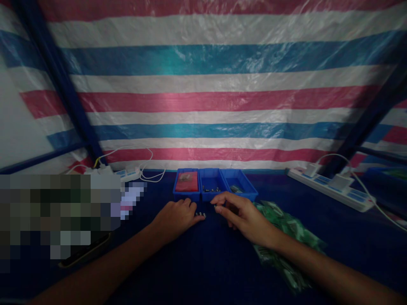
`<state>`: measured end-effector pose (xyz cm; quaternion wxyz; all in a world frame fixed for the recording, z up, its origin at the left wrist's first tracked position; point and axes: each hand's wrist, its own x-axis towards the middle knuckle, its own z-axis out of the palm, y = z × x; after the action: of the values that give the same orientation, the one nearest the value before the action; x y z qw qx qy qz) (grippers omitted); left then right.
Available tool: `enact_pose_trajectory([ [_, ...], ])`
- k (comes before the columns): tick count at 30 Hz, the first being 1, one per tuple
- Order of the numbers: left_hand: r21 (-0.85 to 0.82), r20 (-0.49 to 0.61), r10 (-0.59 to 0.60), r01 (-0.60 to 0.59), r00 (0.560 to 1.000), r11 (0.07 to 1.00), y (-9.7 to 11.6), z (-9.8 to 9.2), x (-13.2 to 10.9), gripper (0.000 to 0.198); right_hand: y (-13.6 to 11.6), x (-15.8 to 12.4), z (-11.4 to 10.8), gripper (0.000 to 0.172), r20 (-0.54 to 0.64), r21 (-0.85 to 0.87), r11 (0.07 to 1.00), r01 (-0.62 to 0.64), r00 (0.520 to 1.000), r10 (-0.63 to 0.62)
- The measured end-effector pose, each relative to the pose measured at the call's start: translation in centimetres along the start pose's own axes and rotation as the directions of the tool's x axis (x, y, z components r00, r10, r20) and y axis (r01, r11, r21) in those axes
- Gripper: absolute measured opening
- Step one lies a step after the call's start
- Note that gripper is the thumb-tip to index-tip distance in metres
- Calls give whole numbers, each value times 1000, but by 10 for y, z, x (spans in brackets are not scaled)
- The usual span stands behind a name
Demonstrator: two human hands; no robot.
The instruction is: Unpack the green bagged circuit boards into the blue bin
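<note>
My left hand (pixel 178 217) rests palm down on the dark blue table, fingers loosely bent and thumb stretched out. Beside that thumb lie several small shiny metal pieces (pixel 200 214), which look like screws. My right hand (pixel 243 215) is closed in a pinch, with thumb and forefinger meeting around a tiny metal piece (pixel 215 206); its exact kind is too small to tell. Just beyond both hands, the middle blue bin (pixel 211 178) holds more small metal pieces (pixel 211 189). Under and beside my right forearm is a pile of green-printed clear plastic bags (pixel 286 231).
The left blue bin (pixel 174 186) holds red packets (pixel 186 182); the right one (pixel 244 180) holds small dark pieces (pixel 235 189). Power strips with white cables stand at back left (pixel 129 173) and right (pixel 333 188). Striped sheeting (pixel 203 101) hangs behind. A blurred-out area covers the left.
</note>
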<state>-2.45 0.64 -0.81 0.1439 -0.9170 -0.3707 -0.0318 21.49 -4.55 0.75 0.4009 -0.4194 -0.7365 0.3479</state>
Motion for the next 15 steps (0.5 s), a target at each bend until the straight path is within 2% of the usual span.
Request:
enact_pose_trajectory([
  [8,19,-31,29,-29,999,999,0,1,1,43,1,0,0,22,-3,17,1000,-13,1000,13],
  [15,46,-67,61,-58,996,997,0,5,1,39,2,2,0,27,-3,142,989,-44,999,45],
])
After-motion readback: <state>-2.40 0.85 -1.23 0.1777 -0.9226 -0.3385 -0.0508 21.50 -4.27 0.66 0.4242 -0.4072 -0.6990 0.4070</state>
